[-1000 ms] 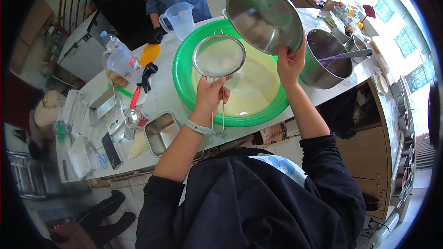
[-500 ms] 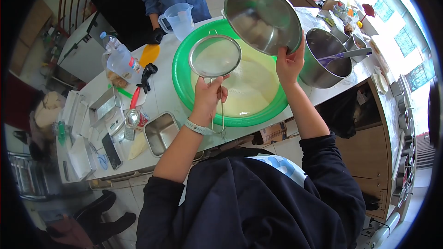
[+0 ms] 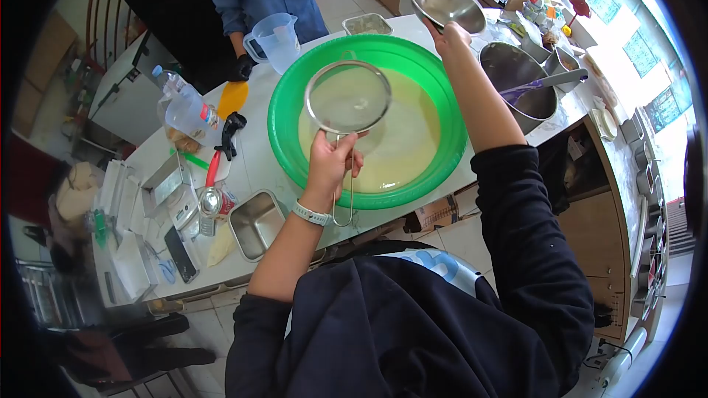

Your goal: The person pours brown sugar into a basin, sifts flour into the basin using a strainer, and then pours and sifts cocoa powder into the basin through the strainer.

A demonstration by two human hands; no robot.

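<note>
My left hand [image 3: 330, 165] is closed round the wire handle of a round mesh sieve [image 3: 348, 97], which hangs over a big green basin [image 3: 367, 46]. Pale yellow batter [image 3: 402, 149] lies in the basin. At the far right of the basin my right hand [image 3: 451, 35] grips the near rim of a steel bowl [image 3: 447, 0], tilted and beyond the basin's far edge. The bowl's inside faces me and shows no clear contents. What the mesh holds is too blurred to tell.
A steel pot [image 3: 509, 66] with a purple spatula [image 3: 525, 91] stands right of the basin. A clear jug [image 3: 277, 43] is near a co-worker's gloved hand [image 3: 244, 67]. On the left are an orange scraper [image 3: 232, 100], a steel tin [image 3: 257, 222] and a phone [image 3: 181, 252].
My right hand has carried the steel bowl away from above the basin, to its far right side. A rectangular tin behind the basin has come into view. The sieve stays over the basin.
</note>
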